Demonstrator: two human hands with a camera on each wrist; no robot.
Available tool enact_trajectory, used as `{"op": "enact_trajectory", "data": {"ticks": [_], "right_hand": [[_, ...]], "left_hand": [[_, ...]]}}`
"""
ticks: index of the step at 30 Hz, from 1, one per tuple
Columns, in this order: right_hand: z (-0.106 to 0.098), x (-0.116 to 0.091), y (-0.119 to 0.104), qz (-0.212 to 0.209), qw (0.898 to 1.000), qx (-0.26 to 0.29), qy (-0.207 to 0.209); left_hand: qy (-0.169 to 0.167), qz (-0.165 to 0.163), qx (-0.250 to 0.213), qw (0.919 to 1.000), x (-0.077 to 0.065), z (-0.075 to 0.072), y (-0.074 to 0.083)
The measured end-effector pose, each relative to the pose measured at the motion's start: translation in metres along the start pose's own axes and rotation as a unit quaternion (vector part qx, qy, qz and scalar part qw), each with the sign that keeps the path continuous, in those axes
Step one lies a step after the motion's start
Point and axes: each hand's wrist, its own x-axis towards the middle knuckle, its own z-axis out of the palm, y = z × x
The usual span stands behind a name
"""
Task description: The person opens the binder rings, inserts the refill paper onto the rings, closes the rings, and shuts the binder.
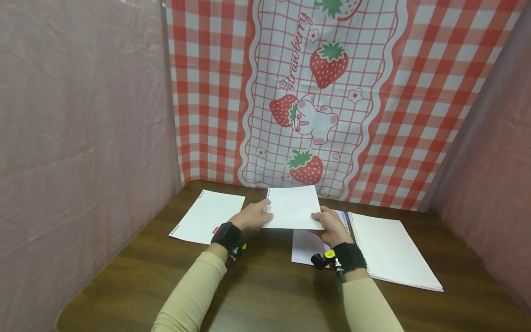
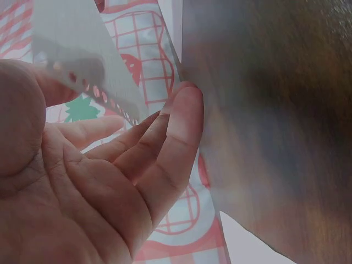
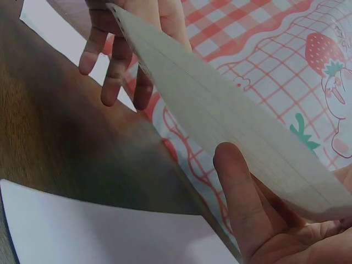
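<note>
Above the middle of the table, both hands hold white loose-leaf paper (image 1: pixel 292 207) with a row of punched holes along its left edge. My left hand (image 1: pixel 252 216) pinches that punched edge; in the left wrist view the other fingers (image 2: pixel 179 118) extend below the paper. My right hand (image 1: pixel 332 228) grips the opposite edge, thumb on top and fingers underneath. From the right wrist view, the paper's underside (image 3: pixel 220 121) shows, with a finger against it. Below the right hand lies an open spiral notebook (image 1: pixel 392 246), its left page (image 1: pixel 304 249) partly covered by the hand and held paper.
Another white punched sheet (image 1: pixel 211 212) lies at the left of the brown wooden table (image 1: pixel 265 286), a small red label (image 1: pixel 216 229) at its lower edge. A red-checked strawberry cloth (image 1: pixel 307 115) hangs behind the table. Pink curtains (image 1: pixel 91 138) close off both sides.
</note>
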Motion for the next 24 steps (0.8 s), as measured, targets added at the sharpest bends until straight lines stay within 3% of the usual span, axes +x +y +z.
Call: {"op": "enact_trajectory", "data": {"ticks": [8, 15, 24], "right_hand": [[-0.024, -0.004, -0.008, 0.000, 1.000, -0.018, 0.009], [-0.039, -0.007, -0.011, 0.011, 1.000, -0.015, 0.020], [-0.049, -0.007, -0.008, 0.007, 1.000, -0.009, 0.016]], "left_hand": [[0.007, -0.007, 0.022, 0.9997, 0.005, 0.005, 0.002], [0.003, 0.064, 0.025, 0.9976, 0.014, 0.020, 0.005], [-0.008, 0.088, 0.020, 0.9959, 0.014, 0.034, 0.018]]}}
